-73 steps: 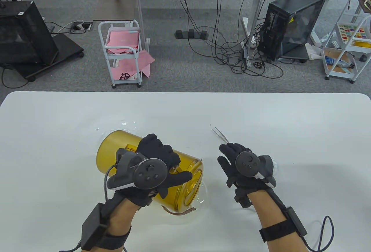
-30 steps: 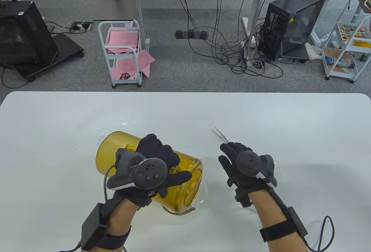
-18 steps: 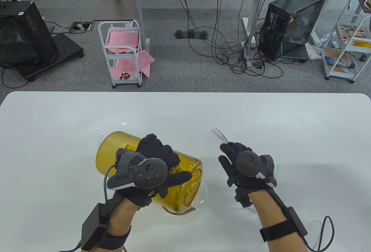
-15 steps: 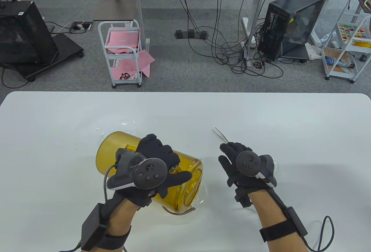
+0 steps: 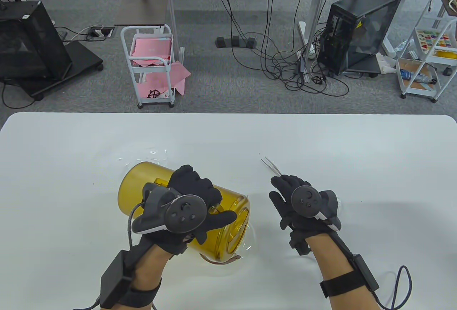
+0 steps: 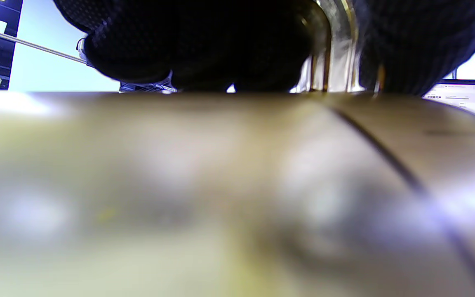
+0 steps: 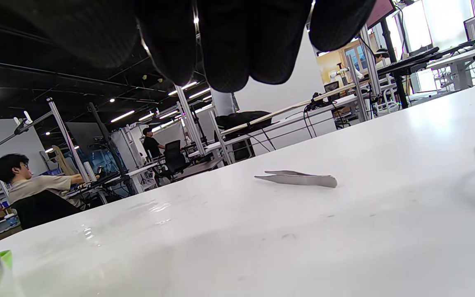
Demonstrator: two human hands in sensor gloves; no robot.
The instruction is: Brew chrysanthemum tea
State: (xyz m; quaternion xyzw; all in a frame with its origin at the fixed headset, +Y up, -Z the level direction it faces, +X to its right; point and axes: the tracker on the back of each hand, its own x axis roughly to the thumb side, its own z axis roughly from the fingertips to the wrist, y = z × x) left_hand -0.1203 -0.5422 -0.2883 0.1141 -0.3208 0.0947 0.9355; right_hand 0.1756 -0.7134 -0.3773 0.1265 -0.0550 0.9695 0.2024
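Amber jar (image 5: 142,181) tilted, gripped by left hand (image 5: 189,199); right hand (image 5: 296,199) relaxed over tweezers (image 5: 270,166).

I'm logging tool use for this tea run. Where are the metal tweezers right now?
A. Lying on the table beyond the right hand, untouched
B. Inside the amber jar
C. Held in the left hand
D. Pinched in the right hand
A: the tweezers lie flat on the white table, with the right hand hovering short of them and holding nothing.
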